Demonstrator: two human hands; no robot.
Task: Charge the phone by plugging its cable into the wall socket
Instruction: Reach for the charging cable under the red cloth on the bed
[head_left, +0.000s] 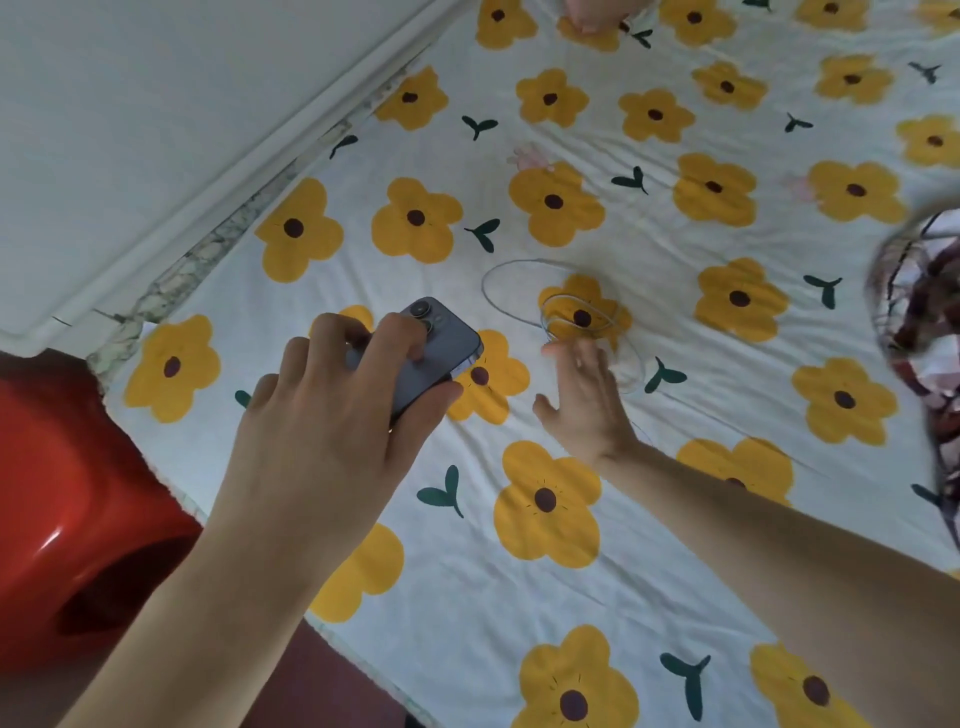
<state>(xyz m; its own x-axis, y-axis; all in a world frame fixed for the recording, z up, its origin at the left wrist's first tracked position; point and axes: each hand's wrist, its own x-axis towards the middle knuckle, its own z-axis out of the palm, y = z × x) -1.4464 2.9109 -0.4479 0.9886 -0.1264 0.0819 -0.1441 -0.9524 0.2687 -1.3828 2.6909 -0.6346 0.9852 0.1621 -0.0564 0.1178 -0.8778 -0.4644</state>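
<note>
A dark smartphone (436, 353), camera side up, is gripped by the left hand (332, 410) above the flowered bedsheet (649, 426). The right hand (584, 400) is held with fingers (563, 349) straight, at the coiled cable (576, 312). No writing can be read.

No legible text anywhere (phone (436, 353) back included)

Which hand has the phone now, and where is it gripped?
The left hand grips the phone around its lower body, camera end free. The right hand holds nothing.
</note>
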